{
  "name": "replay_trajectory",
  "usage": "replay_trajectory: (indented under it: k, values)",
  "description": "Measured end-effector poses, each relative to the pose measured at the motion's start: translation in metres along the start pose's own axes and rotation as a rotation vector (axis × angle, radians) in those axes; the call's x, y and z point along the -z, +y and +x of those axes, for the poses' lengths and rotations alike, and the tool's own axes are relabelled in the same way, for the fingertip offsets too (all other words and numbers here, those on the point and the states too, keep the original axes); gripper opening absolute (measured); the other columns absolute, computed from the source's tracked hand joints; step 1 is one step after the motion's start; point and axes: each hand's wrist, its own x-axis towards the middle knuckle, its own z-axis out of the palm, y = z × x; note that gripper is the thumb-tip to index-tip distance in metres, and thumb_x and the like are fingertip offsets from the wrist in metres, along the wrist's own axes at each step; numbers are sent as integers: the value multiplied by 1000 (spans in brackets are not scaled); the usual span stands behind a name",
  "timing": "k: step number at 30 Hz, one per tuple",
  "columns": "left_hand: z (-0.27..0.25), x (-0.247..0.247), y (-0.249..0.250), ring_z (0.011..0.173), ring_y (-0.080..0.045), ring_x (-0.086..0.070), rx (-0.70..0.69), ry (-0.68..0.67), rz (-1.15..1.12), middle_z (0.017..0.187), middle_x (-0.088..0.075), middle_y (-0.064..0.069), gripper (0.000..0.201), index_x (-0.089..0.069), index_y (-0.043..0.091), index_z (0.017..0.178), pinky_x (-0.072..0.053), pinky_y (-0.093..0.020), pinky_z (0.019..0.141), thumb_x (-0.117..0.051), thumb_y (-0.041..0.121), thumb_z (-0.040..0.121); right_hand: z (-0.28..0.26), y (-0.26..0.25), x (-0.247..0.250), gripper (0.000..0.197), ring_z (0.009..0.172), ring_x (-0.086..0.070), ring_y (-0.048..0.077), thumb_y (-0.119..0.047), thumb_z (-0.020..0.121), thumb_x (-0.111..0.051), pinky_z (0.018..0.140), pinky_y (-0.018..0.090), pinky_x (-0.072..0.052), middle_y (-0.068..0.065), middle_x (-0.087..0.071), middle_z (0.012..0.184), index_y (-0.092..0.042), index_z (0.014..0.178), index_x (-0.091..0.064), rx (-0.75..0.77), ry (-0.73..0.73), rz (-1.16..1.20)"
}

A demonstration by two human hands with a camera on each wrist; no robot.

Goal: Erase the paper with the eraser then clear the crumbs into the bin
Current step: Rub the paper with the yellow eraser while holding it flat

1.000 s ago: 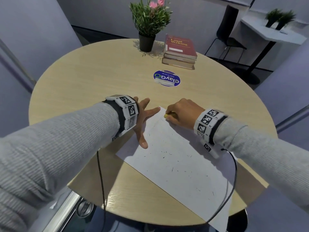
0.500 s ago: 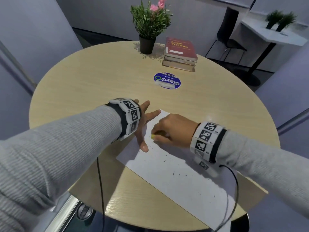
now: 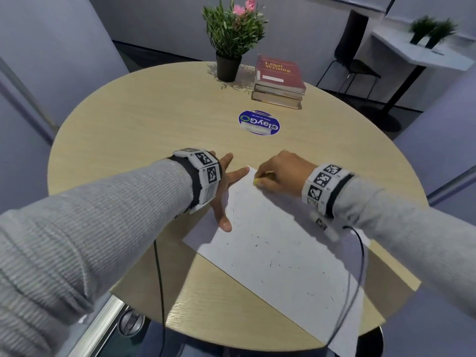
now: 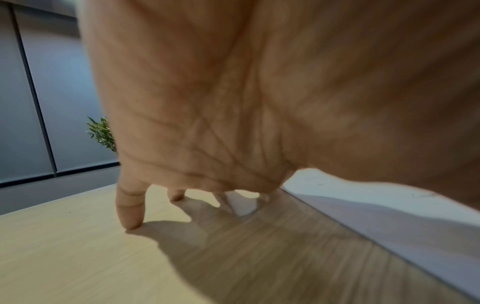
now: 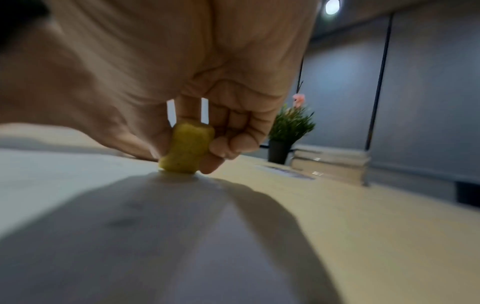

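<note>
A white sheet of paper (image 3: 278, 248) lies askew on the round wooden table (image 3: 154, 119), dotted with dark eraser crumbs (image 3: 257, 244). My right hand (image 3: 280, 173) pinches a small yellow eraser (image 3: 256, 182) and presses its end onto the paper near the far corner; the right wrist view shows the eraser (image 5: 185, 150) upright between thumb and fingers. My left hand (image 3: 226, 186) lies spread, fingers straight, holding down the paper's left edge, thumb on the sheet. In the left wrist view the fingertips (image 4: 130, 218) touch the table beside the paper (image 4: 389, 205).
A potted plant (image 3: 231, 39) and a stack of books (image 3: 279, 82) stand at the table's far side, with a round blue sticker (image 3: 258, 122) in front of them. A round bin lid (image 3: 130, 322) shows on the floor below the near edge. Cables hang from both wrists.
My right hand has rubbed the eraser down toward my left thumb and back up to the paper's far corner. The left hand has stayed in place.
</note>
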Motion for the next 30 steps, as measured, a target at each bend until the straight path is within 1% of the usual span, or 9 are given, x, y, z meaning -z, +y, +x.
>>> replay_trajectory:
  k: [4, 7, 9, 12, 16, 18, 23, 28, 30]
  values:
    - [-3, 1, 0, 143, -42, 14, 6, -11, -83, 156, 23, -16, 145, 14, 41, 148, -2, -59, 115, -84, 63, 44, -7, -10, -6, 24, 76, -63, 19, -36, 87, -57, 73, 33, -52, -1, -74, 87, -21, 100, -72, 80, -1, -1]
    - [1, 5, -1, 140, -50, 0, 11, -56, 91, 154, 27, -14, 160, 27, 45, 142, -14, -66, 109, -51, 97, 12, -22, -35, -13, 23, 72, -63, 17, -36, 88, -55, 67, 30, -49, -4, -72, 83, -23, 98, -71, 210, -78, 34]
    - [4, 3, -3, 138, -51, -3, 6, -63, 107, 155, 27, -14, 165, 30, 46, 139, -16, -66, 107, -38, 99, -2, -12, -22, -7, 24, 75, -64, 17, -37, 88, -56, 70, 30, -50, -3, -73, 86, -23, 101, -71, 133, -54, 55]
    - [5, 2, -4, 139, -51, 1, -20, -49, 86, 155, 26, -13, 158, 28, 47, 140, -14, -69, 107, -51, 98, 13, 3, 6, 1, 25, 84, -64, 22, -36, 88, -57, 77, 35, -52, 1, -73, 92, -22, 102, -71, -26, 16, -5]
    - [3, -1, -4, 143, -42, 12, -27, -2, -62, 156, 22, -14, 148, 15, 43, 147, -5, -61, 114, -82, 69, 38, -8, -26, -9, 23, 73, -63, 21, -35, 87, -56, 68, 34, -52, 1, -72, 82, -22, 98, -71, 140, -39, 8]
    - [4, -2, -5, 144, -40, 13, -25, 4, -70, 157, 22, -14, 147, 14, 43, 147, -5, -60, 114, -82, 67, 39, -13, -33, -11, 23, 73, -63, 18, -37, 88, -56, 68, 31, -51, -1, -73, 83, -23, 99, -71, 194, -72, 35]
    - [2, -1, -3, 135, -51, -11, -24, 15, 113, 156, 16, -16, 148, 24, 42, 144, -20, -66, 106, -62, 91, 34, 6, 4, 0, 25, 76, -60, 17, -37, 88, -57, 78, 34, -52, 0, -74, 91, -22, 103, -71, -17, 31, 11]
    - [4, -1, -3, 141, -49, 1, -30, 13, 59, 156, 20, -16, 149, 19, 42, 146, -14, -65, 110, -72, 82, 35, -14, -39, -12, 23, 70, -59, 15, -35, 88, -56, 68, 29, -49, -3, -73, 83, -22, 98, -72, 201, -76, 68]
    - [3, -2, -4, 143, -43, 11, -16, 0, -60, 156, 21, -15, 150, 14, 44, 147, -7, -62, 114, -81, 72, 34, -6, -28, -7, 23, 72, -59, 15, -35, 88, -57, 71, 30, -50, -2, -73, 85, -22, 100, -72, 131, -52, 79]
